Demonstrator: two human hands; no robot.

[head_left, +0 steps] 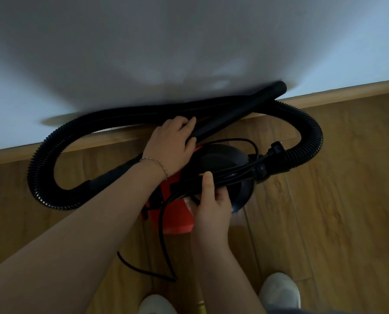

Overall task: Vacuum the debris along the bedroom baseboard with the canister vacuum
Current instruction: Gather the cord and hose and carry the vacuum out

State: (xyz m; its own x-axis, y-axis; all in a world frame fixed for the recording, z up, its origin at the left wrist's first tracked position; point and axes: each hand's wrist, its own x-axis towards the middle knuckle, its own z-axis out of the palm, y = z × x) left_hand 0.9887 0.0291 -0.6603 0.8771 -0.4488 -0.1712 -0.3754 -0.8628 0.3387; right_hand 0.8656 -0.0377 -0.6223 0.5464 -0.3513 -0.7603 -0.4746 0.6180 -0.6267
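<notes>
at the far left a ribbed black plastic hose curls in a wide loop over the wood-plank floor and runs along the light wooden baseboard. dragged from here, that slack loop could catch on itself or kink. the left hand, a thin chain bracelet at its wrist, reaches forward on a nearly straight arm, fingers curled over the smooth black rigid wand tube, whose far end leans on the white wall. beneath it sits the round red and black canister vacuum, on the floor just beside the baseboard. the right hand comes up from below and grips the bundled black power cord on the canister's dark lid, thumb on top. the cord is wound (one loose loop trails toward the white shoes), so lifting the wand now could tangle cord and hose, tip the canister or trip the feet. farther right the hose arcs back into the canister's inlet, where a hard tug might pull it out. no debris can be made out.
</notes>
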